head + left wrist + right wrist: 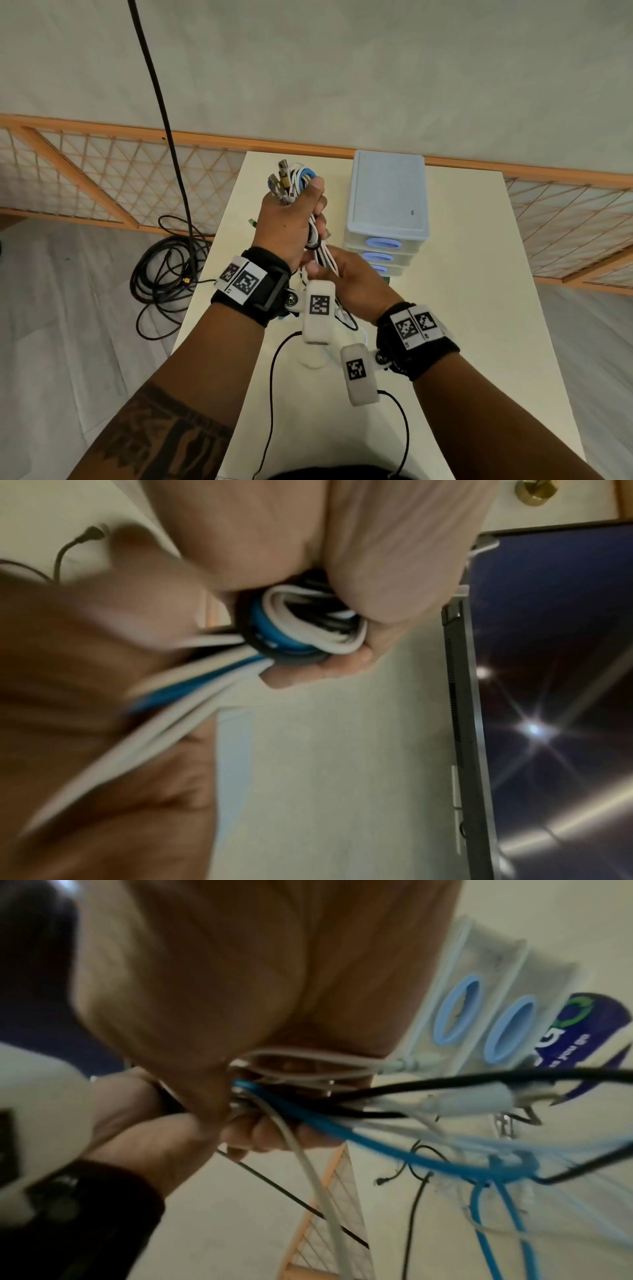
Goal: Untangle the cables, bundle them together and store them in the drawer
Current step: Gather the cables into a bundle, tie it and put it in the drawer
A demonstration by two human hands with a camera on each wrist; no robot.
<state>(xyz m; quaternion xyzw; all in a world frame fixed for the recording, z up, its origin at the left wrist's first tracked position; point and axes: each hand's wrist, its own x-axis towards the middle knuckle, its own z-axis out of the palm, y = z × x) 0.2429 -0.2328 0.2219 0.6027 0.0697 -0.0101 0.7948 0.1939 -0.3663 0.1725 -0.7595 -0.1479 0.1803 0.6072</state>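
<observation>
My left hand [291, 219] grips a bundle of white, blue and black cables [298, 178] upright above the white table [462, 308]; metal plugs stick out above the fist. In the left wrist view the bundle [308, 631] shows as white and blue coils inside a dark band. My right hand [339, 277] holds the same cables just below, fingers curled round the strands. Loose ends [479, 1164] hang down from it in the right wrist view. The pale blue drawer unit [387, 202] stands to the right of the hands, its drawers closed.
A thick black cable [164, 144] hangs at the left and lies coiled on the floor [164, 270] beside the table. A small green-tipped plug [252, 222] lies on the table left of my left hand. A wooden lattice screen [102, 178] runs behind.
</observation>
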